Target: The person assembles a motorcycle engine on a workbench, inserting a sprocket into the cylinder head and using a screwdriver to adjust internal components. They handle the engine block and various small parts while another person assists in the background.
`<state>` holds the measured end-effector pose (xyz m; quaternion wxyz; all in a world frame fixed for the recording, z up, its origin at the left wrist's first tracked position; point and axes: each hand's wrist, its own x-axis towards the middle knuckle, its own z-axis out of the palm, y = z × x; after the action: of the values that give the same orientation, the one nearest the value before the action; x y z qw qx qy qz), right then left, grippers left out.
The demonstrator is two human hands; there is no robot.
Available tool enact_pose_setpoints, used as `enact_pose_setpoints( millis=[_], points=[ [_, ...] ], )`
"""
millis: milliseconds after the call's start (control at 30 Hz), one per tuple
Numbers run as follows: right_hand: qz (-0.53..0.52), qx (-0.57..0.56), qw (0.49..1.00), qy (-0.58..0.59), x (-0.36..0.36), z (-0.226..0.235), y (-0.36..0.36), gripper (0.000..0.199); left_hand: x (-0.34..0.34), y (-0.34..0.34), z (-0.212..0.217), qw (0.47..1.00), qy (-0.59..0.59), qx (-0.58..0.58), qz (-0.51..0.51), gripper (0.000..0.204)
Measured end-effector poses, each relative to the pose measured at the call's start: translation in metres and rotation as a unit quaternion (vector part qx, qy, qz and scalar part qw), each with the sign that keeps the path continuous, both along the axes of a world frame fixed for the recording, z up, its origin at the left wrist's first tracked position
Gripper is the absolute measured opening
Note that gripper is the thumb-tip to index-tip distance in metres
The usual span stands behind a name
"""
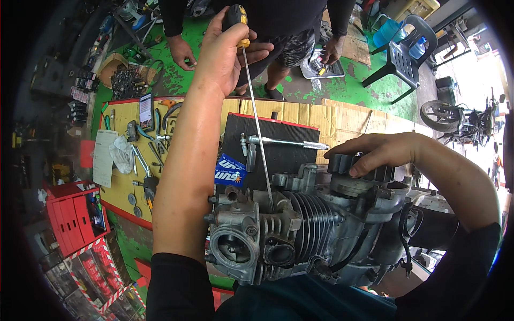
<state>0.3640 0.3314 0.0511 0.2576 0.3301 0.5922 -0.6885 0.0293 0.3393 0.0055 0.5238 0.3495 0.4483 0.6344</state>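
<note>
My left hand (227, 59) grips the black and yellow handle of a long screwdriver (256, 115). The steel shaft slants down, its tip inside an opening in the top of a grey motorcycle engine (316, 224), where it is hidden. A finned cylinder and a round open port face my side. On the engine's right part, my right hand (383, 152) is curled over a dark finned flywheel (345, 166), thumb on top and fingers round its far edge. Beyond the engine, a ratchet handle (286, 142), a spark plug (243, 145) and a socket (251, 157) lie on a black ribbed mat (235, 128).
Cardboard (300, 112) covers the workbench, with pliers (143, 136), a phone (145, 112) and a paper sheet (103, 155) at left. A blue box (230, 170) lies behind the engine. Across the bench stands another person (273, 32). A red cabinet (69, 219) stands at left, a chair (404, 59) far right.
</note>
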Motion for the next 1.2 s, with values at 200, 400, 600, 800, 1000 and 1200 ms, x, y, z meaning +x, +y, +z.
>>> enact_pose_setpoints(
  millis=[200,400,600,800,1000,1200],
  points=[
    [0.015,-0.014,0.999,-0.03,0.001,-0.002,0.004,0.087,-0.01,0.006,-0.008,1.0,-0.005,-0.001,-0.001,0.073],
    [-0.011,-0.009,1.0,0.007,0.002,-0.002,0.003,0.078,-0.01,0.007,-0.011,1.0,-0.007,-0.003,0.009,0.073],
    [-0.016,-0.051,0.998,-0.027,0.004,-0.003,0.005,0.085,-0.01,0.007,-0.011,1.0,-0.008,-0.002,0.007,0.073],
    [0.0,-0.021,1.0,-0.013,0.007,-0.008,0.005,0.086,-0.009,0.006,-0.011,1.0,-0.008,-0.01,0.013,0.072],
    [0.031,0.01,0.997,-0.076,-0.007,0.008,0.003,0.085,0.0,0.0,-0.002,1.0,-0.011,0.004,0.004,0.072],
    [0.036,0.02,0.995,-0.09,-0.015,0.009,0.0,0.07,0.0,0.0,-0.001,1.0,-0.01,0.007,0.009,0.071]
  ],
)
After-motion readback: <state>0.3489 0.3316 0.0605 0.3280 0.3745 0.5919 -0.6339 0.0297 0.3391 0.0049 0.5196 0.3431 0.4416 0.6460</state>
